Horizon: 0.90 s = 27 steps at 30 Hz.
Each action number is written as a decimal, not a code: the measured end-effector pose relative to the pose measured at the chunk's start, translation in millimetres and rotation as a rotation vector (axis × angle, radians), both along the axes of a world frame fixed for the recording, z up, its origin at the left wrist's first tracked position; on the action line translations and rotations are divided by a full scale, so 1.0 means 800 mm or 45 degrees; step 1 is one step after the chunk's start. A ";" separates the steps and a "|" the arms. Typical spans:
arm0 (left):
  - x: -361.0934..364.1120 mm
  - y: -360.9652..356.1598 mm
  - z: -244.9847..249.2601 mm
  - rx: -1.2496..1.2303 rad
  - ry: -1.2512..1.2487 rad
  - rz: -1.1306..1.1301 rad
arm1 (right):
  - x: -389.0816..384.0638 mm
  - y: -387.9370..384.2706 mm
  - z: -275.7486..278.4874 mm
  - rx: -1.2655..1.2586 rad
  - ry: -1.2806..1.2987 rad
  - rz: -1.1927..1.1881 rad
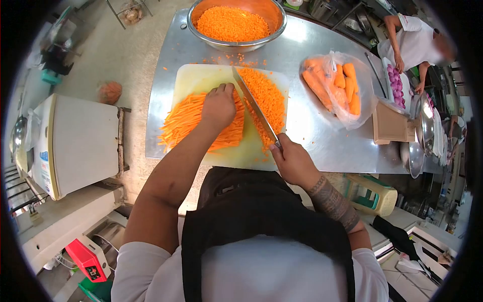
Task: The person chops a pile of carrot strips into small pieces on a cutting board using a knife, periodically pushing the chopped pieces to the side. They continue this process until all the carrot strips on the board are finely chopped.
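Note:
My right hand [293, 162] is closed around the handle of a long kitchen knife [255, 106], its blade slanting up and left across the cutting board [201, 73]. Left of the blade, a thick heap of carrot strips [198, 121] lies under my left hand [220, 105], whose fingers are curled at the heap's far right end. Finely diced carrot [264, 90] is piled to the right of the knife. Straight beyond the board stands a steel bowl [241, 45] heaped with diced carrot [232, 24].
A clear plastic bag of whole peeled carrots [347, 90] rests on the steel table [322, 151] at right. Farther right are a brown container [391, 123] and a tray of purple onions [395, 85], where another person [412, 43] works. Carrot crumbs lie between board and bowl.

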<state>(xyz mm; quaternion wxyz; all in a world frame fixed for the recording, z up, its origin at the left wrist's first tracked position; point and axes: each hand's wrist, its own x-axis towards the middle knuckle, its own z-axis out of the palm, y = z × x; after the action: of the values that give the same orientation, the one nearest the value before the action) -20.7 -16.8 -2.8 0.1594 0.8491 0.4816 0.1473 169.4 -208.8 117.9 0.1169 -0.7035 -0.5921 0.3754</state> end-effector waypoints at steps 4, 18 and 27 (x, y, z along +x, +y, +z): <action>-0.001 0.001 -0.001 0.027 0.020 -0.018 | -0.002 0.008 0.040 -0.022 -0.033 0.057; 0.001 -0.002 0.001 -0.072 0.154 -0.008 | -0.021 0.055 0.002 0.004 -0.018 0.053; -0.001 -0.001 -0.012 -0.007 0.119 -0.008 | -0.027 0.060 0.018 -0.059 -0.021 0.049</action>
<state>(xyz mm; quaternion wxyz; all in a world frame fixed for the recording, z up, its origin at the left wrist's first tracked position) -21.3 -17.5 -12.5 0.1395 0.8560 0.4864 0.1057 147.5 -160.5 132.6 0.0885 -0.6976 -0.5975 0.3854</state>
